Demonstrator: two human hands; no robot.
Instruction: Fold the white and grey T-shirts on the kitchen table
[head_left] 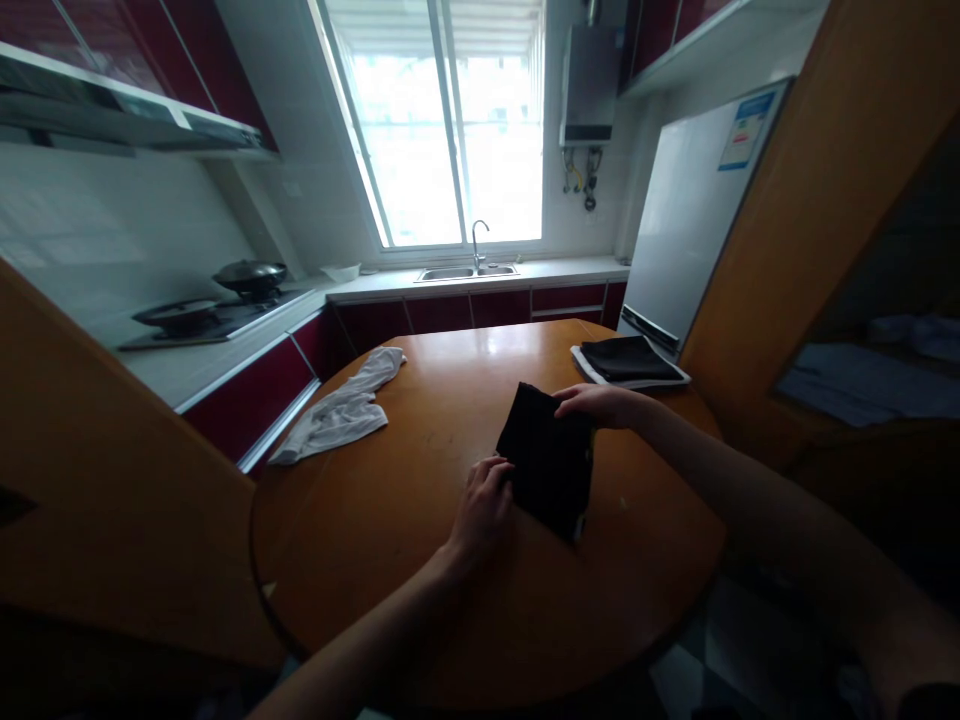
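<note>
A folded piece of black clothing [547, 455] lies at the middle of the round wooden table, tilted slightly; its exact kind I cannot tell. My left hand [484, 495] is at its left edge, fingers curled over the fabric. At the upper right corner, my right hand [596, 404] pinches the cloth between thumb and fingers. A white garment [341, 410], loose and crumpled, rests on the table's left side. Behind my right hand sits a small stack of folded clothes, with a black one [630, 358] on top of a white one [679, 378].
The wooden table [360, 540] has a curved edge near me. Beyond it run a counter with a sink [450, 273] and a stove with a lidded wok [251, 275] and a flat pan [176, 314]. A fridge [690, 210] stands at the right.
</note>
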